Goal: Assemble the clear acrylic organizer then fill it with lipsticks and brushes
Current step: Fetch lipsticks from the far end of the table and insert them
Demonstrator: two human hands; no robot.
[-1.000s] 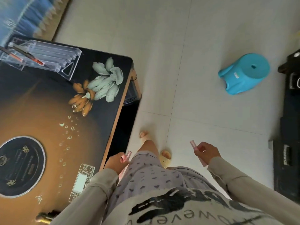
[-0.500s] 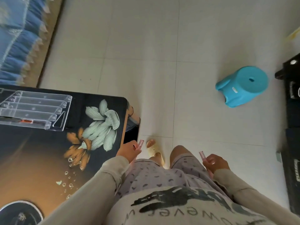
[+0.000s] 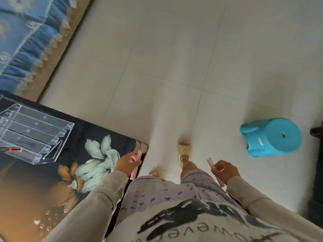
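The clear acrylic organizer [image 3: 33,135] stands on the dark flowered table [image 3: 82,137] at the left, with a red-tipped item [image 3: 14,149] lying in its front tier. My left hand [image 3: 126,164] grips a pink lipstick tube [image 3: 136,164] over the table's right corner, well to the right of the organizer. Out over the floor, my right hand [image 3: 224,171] grips a second pink tube [image 3: 210,163], whose lower end sticks out below the wrist.
A turquoise plastic stool [image 3: 272,137] lies on its side on the pale tiled floor [image 3: 174,75] at the right. A blue fringed sofa cover [image 3: 26,41] fills the upper left. Dark equipment [image 3: 317,172] lines the right edge. My slippered feet [image 3: 184,154] stand beside the table.
The view has swung so the table and organizer sit lower and further left. Both hands have kept their pink tubes; the left hand has moved up to the table's corner.
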